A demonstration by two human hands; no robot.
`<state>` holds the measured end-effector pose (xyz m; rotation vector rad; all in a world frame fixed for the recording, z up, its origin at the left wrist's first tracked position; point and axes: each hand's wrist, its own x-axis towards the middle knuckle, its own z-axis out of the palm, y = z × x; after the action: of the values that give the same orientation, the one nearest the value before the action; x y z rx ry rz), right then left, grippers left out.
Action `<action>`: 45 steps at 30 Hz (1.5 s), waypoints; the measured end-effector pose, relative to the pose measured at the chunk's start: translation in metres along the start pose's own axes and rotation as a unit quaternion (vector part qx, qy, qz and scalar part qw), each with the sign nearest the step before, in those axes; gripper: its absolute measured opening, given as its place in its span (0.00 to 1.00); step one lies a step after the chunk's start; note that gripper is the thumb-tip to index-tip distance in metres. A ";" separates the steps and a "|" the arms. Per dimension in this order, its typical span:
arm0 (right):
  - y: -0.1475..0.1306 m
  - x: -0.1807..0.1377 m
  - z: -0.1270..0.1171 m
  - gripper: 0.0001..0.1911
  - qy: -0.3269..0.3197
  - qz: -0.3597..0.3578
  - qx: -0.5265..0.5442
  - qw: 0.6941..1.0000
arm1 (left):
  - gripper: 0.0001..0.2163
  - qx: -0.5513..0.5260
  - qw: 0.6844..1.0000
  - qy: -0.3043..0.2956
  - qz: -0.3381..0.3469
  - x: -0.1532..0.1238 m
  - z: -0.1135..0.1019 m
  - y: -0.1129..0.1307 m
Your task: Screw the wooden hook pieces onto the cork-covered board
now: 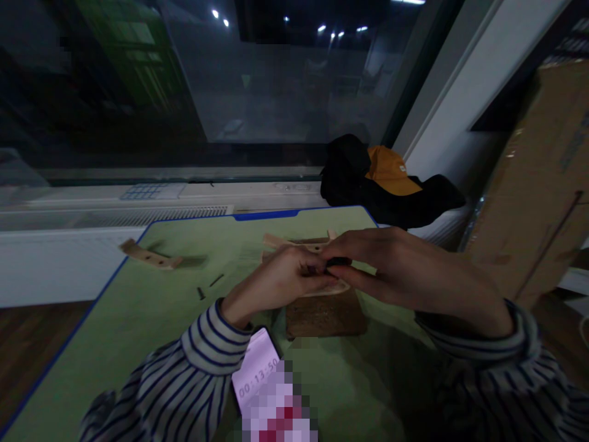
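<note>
My left hand [280, 279] and my right hand [400, 270] meet over the middle of a green mat [138, 319]. Both are closed in a pinch round a small dark part [338, 263] held between the fingertips. Under them lies a pale wooden assembly [304, 240] with curved pieces, partly hidden by the hands. A brown wooden block [324, 316] rests flat on the mat just below my hands. Both sleeves are striped.
A loose wooden piece [150, 255] lies at the mat's far left, two small dark screws [209, 287] nearer the middle. A phone showing a timer [257, 371] lies by my left wrist. Dark clothing with an orange cap [391, 175] sits on the sill. A cardboard box [538, 184] stands right.
</note>
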<state>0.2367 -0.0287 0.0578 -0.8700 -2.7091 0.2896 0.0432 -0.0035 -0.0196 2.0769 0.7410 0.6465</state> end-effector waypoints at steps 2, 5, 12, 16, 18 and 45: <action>0.001 0.001 0.001 0.10 0.004 0.001 -0.006 1.000 | 0.08 0.001 1.000 -0.010 0.004 0.000 -0.001 0.001; 0.003 0.002 0.002 0.11 0.014 0.005 -0.017 1.000 | 0.08 0.002 1.000 -0.023 0.012 0.000 -0.002 0.003; 0.005 0.002 0.003 0.11 0.016 0.020 -0.040 0.999 | 0.08 -0.010 1.000 -0.004 -0.013 0.000 0.002 0.003; 0.005 0.001 0.003 0.12 0.018 0.017 -0.042 0.999 | 0.10 0.005 0.999 0.020 -0.031 0.000 0.003 0.001; 0.004 0.000 0.002 0.12 0.017 0.014 -0.039 0.999 | 0.10 0.009 0.999 0.023 -0.028 0.000 0.002 0.000; -0.001 0.000 0.004 0.20 0.000 0.021 -0.035 0.999 | 0.12 0.009 1.000 0.002 -0.005 -0.002 -0.001 -0.003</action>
<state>0.2348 -0.0304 0.0540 -0.9466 -2.7195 0.2036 0.0397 -0.0030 -0.0218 2.0870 0.7621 0.6410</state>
